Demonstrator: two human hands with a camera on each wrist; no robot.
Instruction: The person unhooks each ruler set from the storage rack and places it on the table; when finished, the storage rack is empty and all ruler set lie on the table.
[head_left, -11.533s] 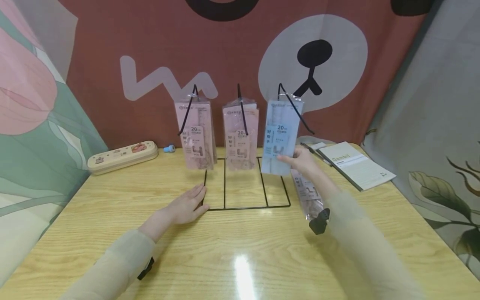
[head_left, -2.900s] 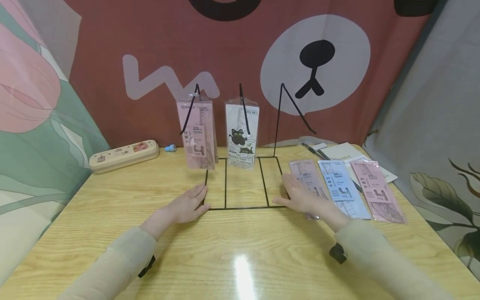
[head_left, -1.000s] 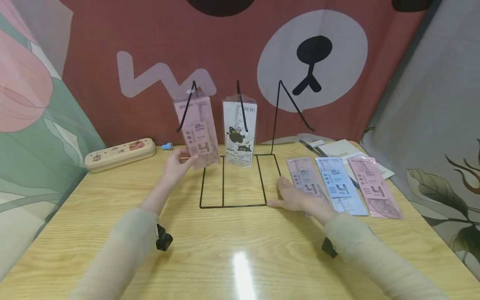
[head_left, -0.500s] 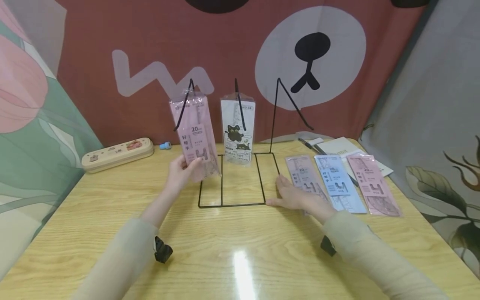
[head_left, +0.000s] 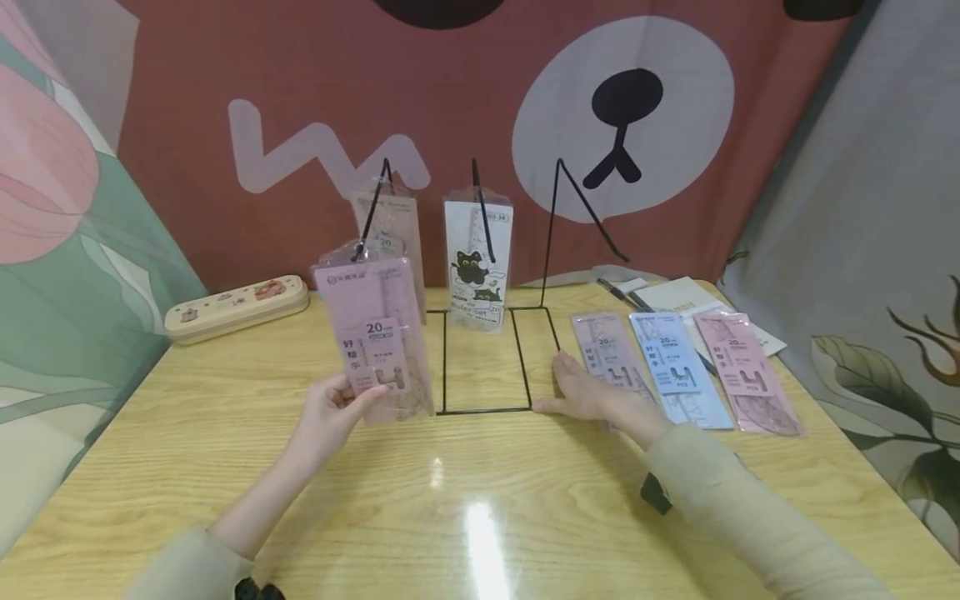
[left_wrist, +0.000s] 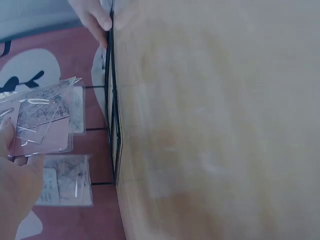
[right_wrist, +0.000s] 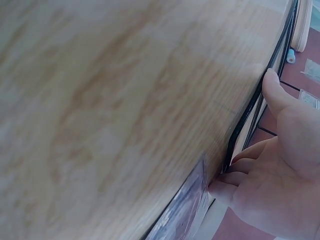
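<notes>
My left hand (head_left: 330,412) pinches the lower part of a pink ruler set in a clear sleeve (head_left: 375,333), thumb in front. The pack's top is by the tip of the left hook of a black wire rack (head_left: 487,410). Deeper on that hook hangs another ruler set, pale pinkish (head_left: 405,225). A white ruler set with black cats (head_left: 480,258) hangs on the middle hook, and the right hook is bare. With fingers extended, my right hand (head_left: 588,392) rests against the rack base's right corner. The left wrist view shows the held pack (left_wrist: 45,120) above the table.
Right of the rack lie a mauve ruler set (head_left: 603,337), partly behind my right hand, a blue one (head_left: 671,358) and a pink one (head_left: 738,367). Behind them are a notebook (head_left: 671,292) and a pen (head_left: 615,290). A cream pencil case (head_left: 236,308) sits at the back left.
My left hand has left the rack base, gripped the front pack on the left hook and drawn it forward. Earlier, my right hand moved packs from the middle and right hooks to the table.
</notes>
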